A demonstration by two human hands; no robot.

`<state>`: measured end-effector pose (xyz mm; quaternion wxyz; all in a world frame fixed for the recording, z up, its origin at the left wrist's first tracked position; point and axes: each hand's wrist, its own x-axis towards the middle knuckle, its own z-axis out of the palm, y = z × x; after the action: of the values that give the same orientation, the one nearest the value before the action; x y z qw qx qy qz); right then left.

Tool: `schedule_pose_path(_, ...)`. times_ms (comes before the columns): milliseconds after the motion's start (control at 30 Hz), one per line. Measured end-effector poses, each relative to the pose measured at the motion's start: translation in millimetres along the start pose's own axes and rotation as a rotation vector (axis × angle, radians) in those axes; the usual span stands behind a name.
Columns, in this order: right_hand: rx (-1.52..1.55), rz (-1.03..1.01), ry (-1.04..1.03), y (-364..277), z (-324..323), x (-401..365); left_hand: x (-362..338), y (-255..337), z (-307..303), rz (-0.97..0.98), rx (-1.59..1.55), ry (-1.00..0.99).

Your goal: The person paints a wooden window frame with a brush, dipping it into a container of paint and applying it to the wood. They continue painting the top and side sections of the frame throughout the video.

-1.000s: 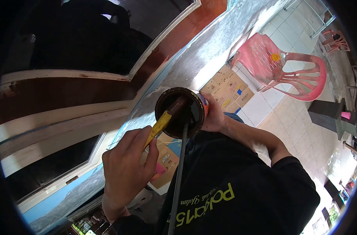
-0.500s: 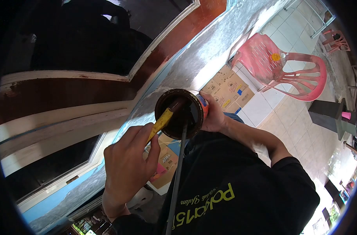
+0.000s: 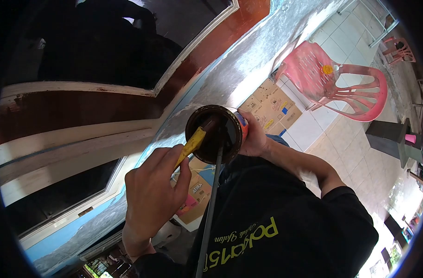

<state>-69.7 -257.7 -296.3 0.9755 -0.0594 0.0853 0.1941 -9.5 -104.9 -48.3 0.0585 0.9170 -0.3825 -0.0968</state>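
Note:
A round can (image 3: 191,147) with a dark inside and blue-and-red outer side is held from its right side by my right hand (image 3: 254,136), fingers wrapped around it and partly hidden. My left hand (image 3: 153,185) pinches the yellow handle of a brush (image 3: 193,144), thumb below and fingers above. The brush slants into the can's mouth, its dark lower part inside; the bristle tips cannot be made out. A long thin grey rod (image 3: 210,208) runs from the can's opening down across the front of my black shirt (image 3: 295,222).
A brown wooden frame (image 3: 81,109) with dark glass fills the upper left, beside a grey-blue wall (image 3: 230,76). Flattened cardboard (image 3: 270,105) lies on the tiled floor, near a red plastic chair (image 3: 308,69). More cardboard (image 3: 200,187) shows below the can. A black stand (image 3: 388,139) is at right.
Both hands, the can and the brush have shifted very slightly right in the view. The hold on each is the same.

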Motion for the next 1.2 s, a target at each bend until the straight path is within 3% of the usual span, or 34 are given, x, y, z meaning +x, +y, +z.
schedule_pose_path(367, 0.029, 0.001, -0.023, -2.5, -2.3, 0.7, -2.1, -13.9, -6.2, -0.018, -0.116, 0.021)
schedule_pose_path(567, 0.056, -0.004, 0.005, -6.6, 0.7, 1.9, -9.9, -19.7, -14.7, -0.205, -0.314, 0.047)
schedule_pose_path(967, 0.094, 0.025, -0.008, -3.9, -1.3, 5.5, -30.8, -47.3, -22.7, -0.358, -0.613, 0.099)
schedule_pose_path(1200, 0.107, 0.006, -0.042, -3.5, -0.6, 5.6, -45.1, -65.6, -39.3, -0.262, -0.789, 0.271)
